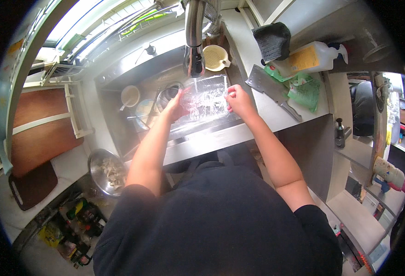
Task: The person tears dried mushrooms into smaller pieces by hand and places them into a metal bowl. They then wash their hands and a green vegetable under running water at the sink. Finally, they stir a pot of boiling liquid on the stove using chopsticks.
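Observation:
Over the stainless steel sink (119,129), my left hand (175,105) grips the left side of a clear plastic tray (207,100). My right hand (237,101) holds the tray's right edge between thumb and fingers. A thin stream of water runs from the faucet (194,57) onto the tray, whose surface is wet and shiny. Behind the tray, at the sink's back right, lies a cream strainer-like dish (215,57). A drain basket (170,93) shows beside my left hand. Farther left in the sink are a small white bowl (130,96) and a plate (143,112) with utensils.
On the counter to the right lie a cleaver (266,84), a green plastic bag (304,90), a spray bottle (314,57) and a dark cloth (272,41). A metal bowl of food pieces (109,172) stands left of my left arm. Cutting boards (44,127) are at the far left.

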`<state>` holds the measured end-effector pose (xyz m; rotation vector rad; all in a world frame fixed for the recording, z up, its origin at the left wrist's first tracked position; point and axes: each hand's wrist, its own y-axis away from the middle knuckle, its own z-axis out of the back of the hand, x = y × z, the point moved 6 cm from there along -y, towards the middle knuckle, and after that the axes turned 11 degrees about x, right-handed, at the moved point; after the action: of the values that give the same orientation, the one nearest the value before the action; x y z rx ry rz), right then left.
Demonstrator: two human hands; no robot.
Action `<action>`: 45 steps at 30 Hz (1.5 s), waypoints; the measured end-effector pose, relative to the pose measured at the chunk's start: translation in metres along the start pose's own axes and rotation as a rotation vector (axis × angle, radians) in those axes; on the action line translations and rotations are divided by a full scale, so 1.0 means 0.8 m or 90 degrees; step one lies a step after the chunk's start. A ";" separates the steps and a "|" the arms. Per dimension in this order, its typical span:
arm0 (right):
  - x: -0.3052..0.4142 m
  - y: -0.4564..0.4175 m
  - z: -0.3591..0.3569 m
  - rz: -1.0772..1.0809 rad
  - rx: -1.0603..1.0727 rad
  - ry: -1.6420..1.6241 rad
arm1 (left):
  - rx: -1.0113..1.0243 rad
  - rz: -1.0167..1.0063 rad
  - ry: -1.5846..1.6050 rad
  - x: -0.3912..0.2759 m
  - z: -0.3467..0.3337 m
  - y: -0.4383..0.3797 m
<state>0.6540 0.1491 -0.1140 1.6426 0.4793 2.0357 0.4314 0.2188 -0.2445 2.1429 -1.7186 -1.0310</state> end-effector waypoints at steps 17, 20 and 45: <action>-0.087 -0.121 -0.009 0.019 -0.019 -0.137 | -0.217 -0.438 -0.294 -0.114 -0.060 0.052; -0.079 -0.140 -0.041 0.062 -0.022 0.021 | -0.338 -0.330 -0.301 -0.090 -0.001 0.068; 0.026 -0.017 -0.058 -0.033 0.223 -0.100 | -0.844 -0.042 -0.897 -0.008 -0.025 0.004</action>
<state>0.6076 0.1732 -0.1148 1.9496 0.8500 1.8430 0.4407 0.2189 -0.2253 0.4716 -0.5147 -2.8383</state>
